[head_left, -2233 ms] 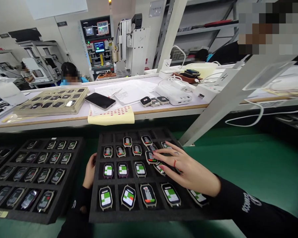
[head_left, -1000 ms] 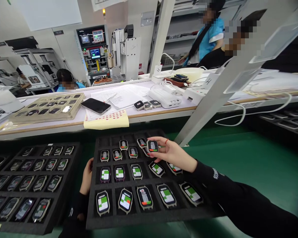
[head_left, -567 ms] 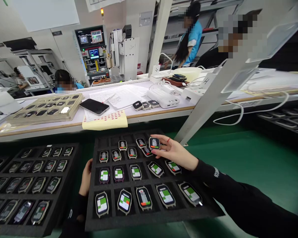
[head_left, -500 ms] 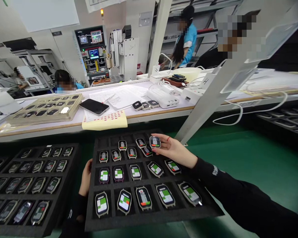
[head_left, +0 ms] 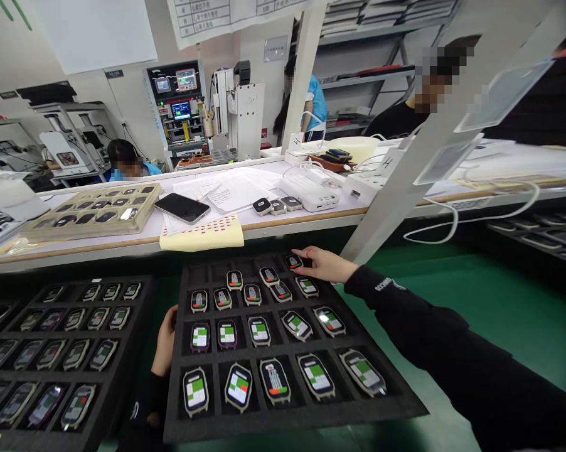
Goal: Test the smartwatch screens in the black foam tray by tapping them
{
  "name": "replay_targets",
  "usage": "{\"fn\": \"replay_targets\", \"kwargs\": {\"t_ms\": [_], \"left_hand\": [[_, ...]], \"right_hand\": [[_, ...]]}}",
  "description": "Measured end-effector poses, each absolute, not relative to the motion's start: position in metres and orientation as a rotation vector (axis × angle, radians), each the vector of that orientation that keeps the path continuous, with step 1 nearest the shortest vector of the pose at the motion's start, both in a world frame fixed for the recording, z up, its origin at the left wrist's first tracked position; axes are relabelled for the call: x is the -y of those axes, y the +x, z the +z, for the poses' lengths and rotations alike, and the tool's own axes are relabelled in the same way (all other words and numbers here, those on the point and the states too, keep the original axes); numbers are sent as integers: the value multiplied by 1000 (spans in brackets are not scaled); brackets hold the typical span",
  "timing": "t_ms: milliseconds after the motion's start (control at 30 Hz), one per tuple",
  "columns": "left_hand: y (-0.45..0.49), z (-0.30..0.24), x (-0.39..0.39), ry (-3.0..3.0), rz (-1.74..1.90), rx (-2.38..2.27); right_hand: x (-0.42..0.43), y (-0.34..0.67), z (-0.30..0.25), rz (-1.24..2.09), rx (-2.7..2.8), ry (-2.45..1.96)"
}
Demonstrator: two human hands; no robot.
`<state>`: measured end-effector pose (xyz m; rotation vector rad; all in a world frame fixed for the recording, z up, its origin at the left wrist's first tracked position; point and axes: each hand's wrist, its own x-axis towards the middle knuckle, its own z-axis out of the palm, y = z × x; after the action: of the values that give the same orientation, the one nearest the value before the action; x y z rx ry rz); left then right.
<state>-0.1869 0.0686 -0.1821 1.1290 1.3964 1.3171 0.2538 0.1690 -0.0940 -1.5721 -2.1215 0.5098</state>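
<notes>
A black foam tray point(head_left: 283, 411) in front of me holds several watch bodies with lit screens. My right hand point(head_left: 324, 263) reaches to the tray's far right corner, its fingertips pinched on a watch body point(head_left: 293, 262) that sits in the back-row pocket. Along the tray's left edge, my left hand point(head_left: 164, 342) grips the foam, with only its fingers showing.
A second black tray point(head_left: 123, 370) of watch bodies lies to the left. Behind is a white bench with a beige tray point(head_left: 137, 216), a phone point(head_left: 182, 208), papers, a yellow sticker sheet point(head_left: 202, 233), loose watch bodies point(head_left: 277, 206) and a white post point(head_left: 396, 182). People work beyond.
My right hand lifted a watch body from the tray's middle rows and carried it to the far right pocket, where it now rests. The left hand stayed put.
</notes>
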Motion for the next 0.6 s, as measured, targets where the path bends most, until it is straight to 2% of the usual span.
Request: {"fn": "replay_targets", "kwargs": {"t_ms": [400, 600], "left_hand": [[-187, -180, -67, 1143, 1278, -1416], [-187, -179, -68, 1145, 1281, -1434]], "right_hand": [[-123, 239, -68, 236, 2046, -1468], [-121, 245, -93, 180, 2128, -1440]]}}
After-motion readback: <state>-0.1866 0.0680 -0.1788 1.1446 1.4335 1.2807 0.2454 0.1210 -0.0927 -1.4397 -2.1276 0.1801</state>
